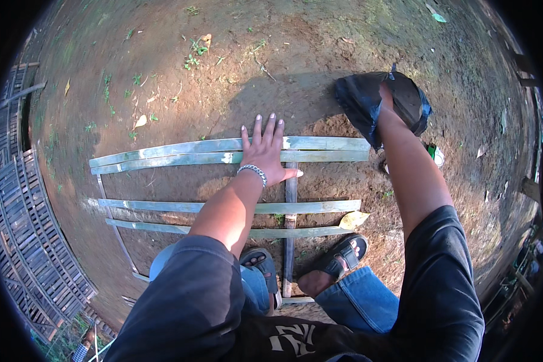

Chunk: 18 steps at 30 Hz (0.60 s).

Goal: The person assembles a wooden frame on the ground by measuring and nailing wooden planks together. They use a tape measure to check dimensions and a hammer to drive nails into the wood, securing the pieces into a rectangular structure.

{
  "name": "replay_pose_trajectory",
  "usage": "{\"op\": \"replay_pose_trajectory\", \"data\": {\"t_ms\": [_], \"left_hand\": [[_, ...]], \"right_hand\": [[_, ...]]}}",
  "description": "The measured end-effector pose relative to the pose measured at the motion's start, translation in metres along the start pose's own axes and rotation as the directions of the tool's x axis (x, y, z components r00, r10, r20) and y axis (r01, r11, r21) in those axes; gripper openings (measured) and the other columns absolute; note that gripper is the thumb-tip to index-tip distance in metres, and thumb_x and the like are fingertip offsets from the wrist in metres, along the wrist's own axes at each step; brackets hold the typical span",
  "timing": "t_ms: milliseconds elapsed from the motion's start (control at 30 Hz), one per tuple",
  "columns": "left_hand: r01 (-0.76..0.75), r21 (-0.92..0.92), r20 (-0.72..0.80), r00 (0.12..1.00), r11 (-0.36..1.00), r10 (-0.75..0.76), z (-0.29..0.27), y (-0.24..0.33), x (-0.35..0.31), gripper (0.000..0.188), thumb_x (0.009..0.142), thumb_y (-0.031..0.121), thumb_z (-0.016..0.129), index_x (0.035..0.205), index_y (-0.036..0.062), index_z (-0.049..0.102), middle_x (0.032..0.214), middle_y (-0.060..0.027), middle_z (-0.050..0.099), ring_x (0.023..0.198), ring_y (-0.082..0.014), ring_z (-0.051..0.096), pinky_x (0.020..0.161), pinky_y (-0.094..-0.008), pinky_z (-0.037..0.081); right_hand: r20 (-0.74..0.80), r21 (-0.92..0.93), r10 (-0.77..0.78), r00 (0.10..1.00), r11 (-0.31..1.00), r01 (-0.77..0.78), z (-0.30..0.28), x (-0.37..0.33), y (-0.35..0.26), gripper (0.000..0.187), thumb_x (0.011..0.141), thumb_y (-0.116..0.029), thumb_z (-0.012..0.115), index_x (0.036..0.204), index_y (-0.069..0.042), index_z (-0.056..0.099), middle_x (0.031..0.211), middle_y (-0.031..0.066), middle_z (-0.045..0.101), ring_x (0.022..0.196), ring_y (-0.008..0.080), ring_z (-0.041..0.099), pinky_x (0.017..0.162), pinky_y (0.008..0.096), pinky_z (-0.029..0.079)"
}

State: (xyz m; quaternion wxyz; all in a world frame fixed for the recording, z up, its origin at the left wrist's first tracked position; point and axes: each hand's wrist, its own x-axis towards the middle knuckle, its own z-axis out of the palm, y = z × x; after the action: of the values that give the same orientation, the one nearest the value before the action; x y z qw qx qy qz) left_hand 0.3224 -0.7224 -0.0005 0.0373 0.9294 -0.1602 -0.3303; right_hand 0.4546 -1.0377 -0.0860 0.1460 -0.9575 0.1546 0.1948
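My left hand (263, 151) lies flat with its fingers spread across the two far bamboo slats (181, 149) of a frame on the ground. Its thumb points right, near the top of a dark upright bar (290, 192) that runs under the slats. My right hand (387, 104) reaches into a black plastic bag (357, 105) just beyond the slats' right end. The bag hides its fingers and whatever they touch. Two more slats, a middle one (320, 207) and a nearer one (271, 233), cross the frame closer to me.
My sandalled feet stand at the near side, the left sandal (260, 265) left of the dark bar and the right sandal (344, 253) right of it. A yellow leaf (354, 219) rests by the slats' ends. Stacked bamboo panels (30, 235) lie far left. A green-and-white object (435, 155) sits near my right forearm.
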Motion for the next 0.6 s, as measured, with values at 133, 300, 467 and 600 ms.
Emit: {"op": "replay_pose_trajectory", "data": {"t_ms": [133, 300, 467, 600], "left_hand": [[-0.011, -0.006, 0.005, 1.0, 1.0, 0.011, -0.002, 0.001, 0.001, 0.133, 0.072, 0.078, 0.072, 0.165, 0.0084, 0.006, 0.173, -0.0136, 0.001, 0.158, -0.0369, -0.007, 0.124, -0.0621, -0.003], [-0.018, -0.024, -0.029, 0.999, 1.0, 0.017, 0.004, -0.001, 0.0, 0.133, 0.071, 0.076, 0.073, 0.165, 0.0093, 0.008, 0.173, -0.0126, 0.002, 0.159, -0.0367, -0.006, 0.124, -0.0621, -0.003], [-0.014, -0.029, -0.051, 0.999, 0.999, 0.013, 0.004, -0.001, -0.003, 0.133, 0.07, 0.076, 0.073, 0.165, 0.0084, 0.009, 0.173, -0.0131, 0.002, 0.159, -0.0367, -0.006, 0.124, -0.0622, -0.003], [-0.018, -0.031, -0.048, 0.999, 0.999, 0.017, 0.005, -0.002, -0.002, 0.133, 0.069, 0.076, 0.074, 0.165, 0.0073, 0.011, 0.173, -0.0138, 0.003, 0.159, -0.0366, -0.006, 0.124, -0.0623, -0.004]], "right_hand": [[-0.011, -0.123, 0.002, 1.0, 0.992, -0.003, -0.014, -0.005, -0.01, 0.024, 0.092, -0.018, 0.066, 0.109, -0.004, 0.074, 0.118, 0.0201, 0.072, 0.11, 0.037, 0.069, 0.094, 0.0429, 0.055], [-0.07, -0.31, -0.025, 0.997, 0.951, 0.002, -0.045, -0.022, -0.012, 0.026, 0.091, -0.02, 0.067, 0.109, -0.003, 0.074, 0.117, 0.0207, 0.072, 0.109, 0.0375, 0.069, 0.094, 0.0429, 0.055], [-0.072, -0.246, -0.055, 0.996, 0.969, 0.036, -0.091, -0.053, -0.02, 0.028, 0.09, -0.022, 0.068, 0.109, -0.002, 0.073, 0.116, 0.0213, 0.072, 0.108, 0.0381, 0.069, 0.095, 0.0429, 0.054], [-0.138, 0.203, 0.029, 0.99, 0.979, 0.0, -0.109, -0.063, -0.013, 0.033, 0.085, -0.027, 0.074, 0.11, -0.007, 0.076, 0.112, 0.0167, 0.075, 0.104, 0.0296, 0.073, 0.093, 0.038, 0.054]]}}
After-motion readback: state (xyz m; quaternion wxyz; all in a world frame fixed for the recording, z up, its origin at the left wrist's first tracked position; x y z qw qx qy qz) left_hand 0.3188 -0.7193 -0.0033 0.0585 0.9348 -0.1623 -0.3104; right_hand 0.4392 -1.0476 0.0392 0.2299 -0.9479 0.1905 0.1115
